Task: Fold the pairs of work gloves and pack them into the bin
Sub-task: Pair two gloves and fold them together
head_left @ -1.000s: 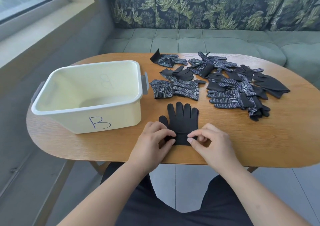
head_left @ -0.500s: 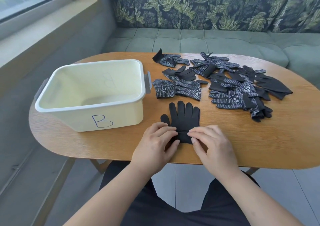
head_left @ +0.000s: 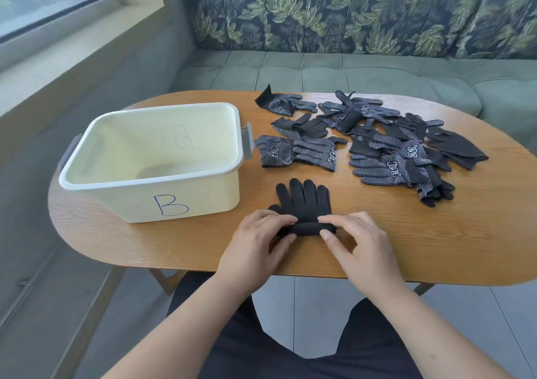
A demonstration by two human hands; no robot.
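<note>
A black work glove pair [head_left: 303, 201] lies flat near the table's front edge, fingers pointing away from me. Its cuff end is rolled into a short tube [head_left: 308, 229]. My left hand [head_left: 255, 243] pinches the roll's left end and my right hand [head_left: 353, 243] pinches its right end. A cream bin [head_left: 151, 183] marked "B" stands to the left with nothing visible inside. Several dotted and plain black gloves [head_left: 386, 146] lie scattered at the back right, and a dotted pair [head_left: 299, 153] lies beside the bin.
The oval wooden table [head_left: 436, 239] has bare wood at the front right. A green cushioned bench [head_left: 348, 71] runs behind it, below a leaf-patterned backrest. A window sill [head_left: 72, 44] runs along the left wall.
Both hands have rolled the glove's cuff end up from flat into a tube, moving slightly away from me. The view shifted a little; the bin and other gloves stayed put.
</note>
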